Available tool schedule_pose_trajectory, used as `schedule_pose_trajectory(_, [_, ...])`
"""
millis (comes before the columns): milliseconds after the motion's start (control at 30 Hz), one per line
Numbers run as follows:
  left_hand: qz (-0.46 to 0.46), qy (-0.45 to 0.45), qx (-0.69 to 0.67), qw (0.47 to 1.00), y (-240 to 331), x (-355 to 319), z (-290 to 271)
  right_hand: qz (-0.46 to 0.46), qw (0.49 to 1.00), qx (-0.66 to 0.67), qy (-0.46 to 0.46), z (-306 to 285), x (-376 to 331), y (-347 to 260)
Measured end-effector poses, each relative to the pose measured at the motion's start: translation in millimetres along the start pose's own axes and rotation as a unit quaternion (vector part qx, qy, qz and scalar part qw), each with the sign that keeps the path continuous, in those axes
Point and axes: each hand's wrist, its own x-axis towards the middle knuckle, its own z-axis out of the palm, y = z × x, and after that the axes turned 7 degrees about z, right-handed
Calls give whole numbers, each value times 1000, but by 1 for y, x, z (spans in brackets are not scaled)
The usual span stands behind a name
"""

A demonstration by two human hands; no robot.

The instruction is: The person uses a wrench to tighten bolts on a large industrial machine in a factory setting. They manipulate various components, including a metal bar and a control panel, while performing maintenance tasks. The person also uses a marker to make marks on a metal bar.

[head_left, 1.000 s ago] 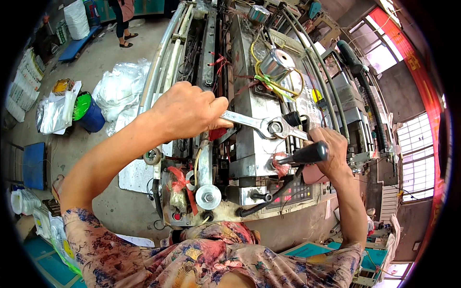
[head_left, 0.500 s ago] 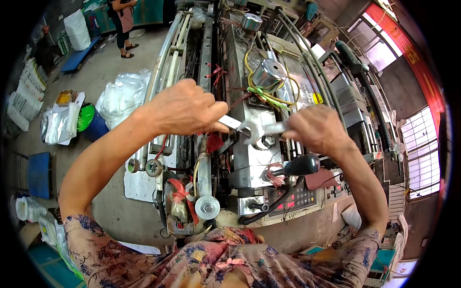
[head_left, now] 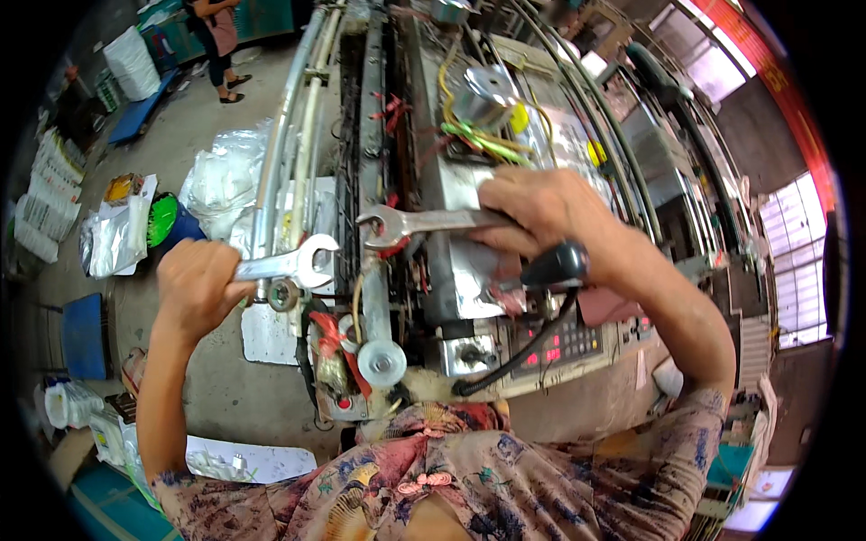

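My left hand [head_left: 200, 284] is closed around an open-end wrench [head_left: 271, 265], held out to the left of the machine with its jaw pointing right. My right hand [head_left: 546, 212] grips a second open-end wrench [head_left: 442, 221] above the steel block [head_left: 451, 261] of the machine. This wrench's jaw points left, over a gap beside the block. The two jaws are close but apart, and neither visibly sits on a nut. Just below my right hand is a lever with a black knob [head_left: 556, 263]. The block's bolt is hidden by the hand.
A shiny metal cylinder [head_left: 487, 95] with yellow and green wires stands beyond my right hand. Nearer are a round metal pulley [head_left: 382, 362] and a control panel [head_left: 577, 344]. Clear plastic bags [head_left: 225, 171] and a blue bin [head_left: 187, 225] lie left. Another person [head_left: 219, 41] stands far left.
My left hand has swung left and down with its wrench, away from the block. The right wrench has shifted left with my right hand, which now covers the bolt. The jaws have separated.
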Motion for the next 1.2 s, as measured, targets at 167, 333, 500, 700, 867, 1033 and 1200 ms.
schedule_pose_trajectory(167, [-13, -29, -70, 997, 65, -12, -33, -95, 990, 102, 39, 8, -7, 12])
schedule_pose_trajectory(333, [44, -85, -144, 985, 159, 3, -41, -42, 967, 136, 211, 19, -39, 14])
schedule_pose_trajectory(500, [-90, -210, -346, 910, 259, 16, -2, 69, 891, 266, 362, 27, -164, -5])
schedule_pose_trajectory(700, [-163, -377, -523, 747, 344, 36, 78, 361, 839, 398, 87, 160, -345, -3])
schedule_pose_trajectory(867, [-264, -284, -594, 704, 403, 38, 127, 428, 758, 484, 89, 225, -379, -8])
schedule_pose_trajectory(1033, [-377, -138, -572, 715, 437, 51, 175, 362, 813, 435, 136, 282, -343, -6])
schedule_pose_trajectory(1200, [-392, -97, -515, 756, 448, 62, 209, 315, 878, 315, 174, 294, -314, -4])
